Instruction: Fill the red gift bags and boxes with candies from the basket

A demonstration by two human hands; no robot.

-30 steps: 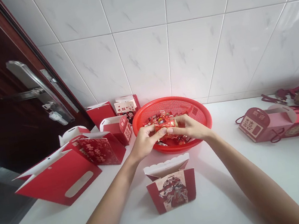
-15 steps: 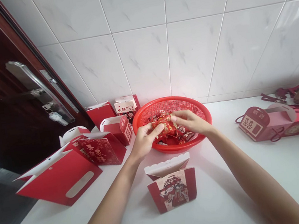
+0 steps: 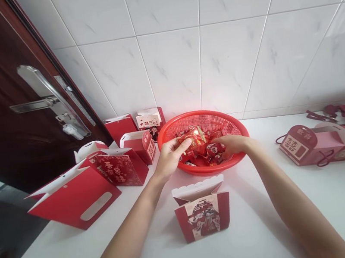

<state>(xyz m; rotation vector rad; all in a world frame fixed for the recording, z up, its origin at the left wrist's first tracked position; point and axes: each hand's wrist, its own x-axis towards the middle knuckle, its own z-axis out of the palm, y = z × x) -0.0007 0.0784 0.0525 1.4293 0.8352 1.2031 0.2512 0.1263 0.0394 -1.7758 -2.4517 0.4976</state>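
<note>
- The left hand (image 3: 171,157) has its grip closed around shiny red sweets (image 3: 195,141), with the thumb on top; I cannot tell how many there are.
- These sweets are over the basket (image 3: 213,168), right above the pile.
- Their wrappers look bright red and crinkly, with gold marks, and a gold bit sticks up on one side.
- The right hand (image 3: 232,145) reaches down into the right part of the basket, and its fingertips are hidden, so I cannot tell if its grip has anything in it.
- More wrapped sweets (image 3: 214,150) lie in a messy heap in the basket, mostly red, with some white and dark marks.
- The basket is round and red, with lots of tiny holes in its side.
- A small paper box (image 3: 204,217) stands near the front of the basket on the white surface (image 3: 261,232); its top is not closed, its edge is wavy, and it has a picture of little people on it.
</note>
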